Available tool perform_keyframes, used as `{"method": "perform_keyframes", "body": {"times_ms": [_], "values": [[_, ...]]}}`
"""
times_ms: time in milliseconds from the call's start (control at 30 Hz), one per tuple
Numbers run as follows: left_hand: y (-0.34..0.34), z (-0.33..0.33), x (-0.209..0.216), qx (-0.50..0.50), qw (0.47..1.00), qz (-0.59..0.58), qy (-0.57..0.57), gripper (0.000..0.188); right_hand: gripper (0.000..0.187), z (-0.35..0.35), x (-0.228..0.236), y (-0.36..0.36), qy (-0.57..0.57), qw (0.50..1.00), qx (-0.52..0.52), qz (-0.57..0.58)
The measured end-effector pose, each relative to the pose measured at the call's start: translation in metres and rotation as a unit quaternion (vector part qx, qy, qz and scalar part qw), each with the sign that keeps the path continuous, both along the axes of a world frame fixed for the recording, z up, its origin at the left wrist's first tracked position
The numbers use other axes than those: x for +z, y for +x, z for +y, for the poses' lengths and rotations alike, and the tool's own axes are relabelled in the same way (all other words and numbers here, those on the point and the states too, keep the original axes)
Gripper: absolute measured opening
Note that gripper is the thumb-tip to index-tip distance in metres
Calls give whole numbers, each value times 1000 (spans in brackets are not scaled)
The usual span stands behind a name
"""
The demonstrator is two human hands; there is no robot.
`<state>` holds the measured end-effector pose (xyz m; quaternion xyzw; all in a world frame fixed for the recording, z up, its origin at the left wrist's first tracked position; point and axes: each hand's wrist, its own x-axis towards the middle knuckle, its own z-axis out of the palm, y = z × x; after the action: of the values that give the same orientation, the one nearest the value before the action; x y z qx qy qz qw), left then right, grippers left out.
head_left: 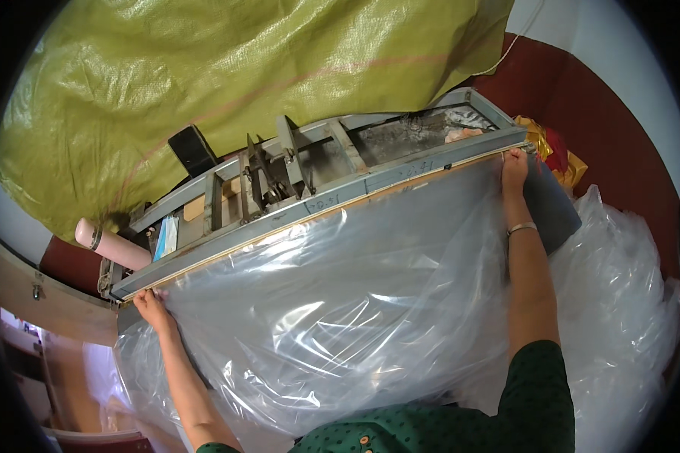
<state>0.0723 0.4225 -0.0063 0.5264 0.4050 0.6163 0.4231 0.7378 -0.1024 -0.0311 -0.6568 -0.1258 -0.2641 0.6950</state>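
Note:
A large clear plastic sheet [332, 294] is stretched along the near edge of a grey metal frame [310, 204], hanging in shiny folds down toward my body. My left hand [152, 309] is closed on the sheet's upper edge by the frame's left end. At the frame's right end my right hand [514, 171] grips the other end of that edge, fingers curled against a thin pale strip [340, 208] running along the frame. Between my hands the sheet's top edge lies nearly straight beside this strip. Both arms are spread wide.
A yellow woven tarp [264, 68] covers the area behind the frame. A pink bottle [113, 245] and a black box [193, 150] rest at the frame's left half. More bunched clear plastic [619, 302] heaps at the right, beside a gold and red bundle [555, 151].

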Motion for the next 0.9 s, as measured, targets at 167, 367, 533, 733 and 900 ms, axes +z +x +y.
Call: {"method": "perform_keyframes", "body": {"times_ms": [167, 367, 533, 733, 900], "values": [[1, -5, 2, -13, 1000, -21, 6, 7, 12, -2, 3, -7, -74, 995, -54, 35], [-22, -32, 33, -150, 986, 57, -34, 5, 15, 30, 61, -66, -234, 958, -164, -7], [-54, -123, 106, -206, 967, 138, 64, 6, 14, 120, 139, -218, -256, 937, 145, -188], [-112, -176, 137, -181, 947, 221, 149, 15, 19, 197, 148, -367, -363, 775, 417, -306], [-173, -189, 182, -325, 782, 532, 13, 13, 18, 188, 120, -371, -347, 734, 571, -123]]}}
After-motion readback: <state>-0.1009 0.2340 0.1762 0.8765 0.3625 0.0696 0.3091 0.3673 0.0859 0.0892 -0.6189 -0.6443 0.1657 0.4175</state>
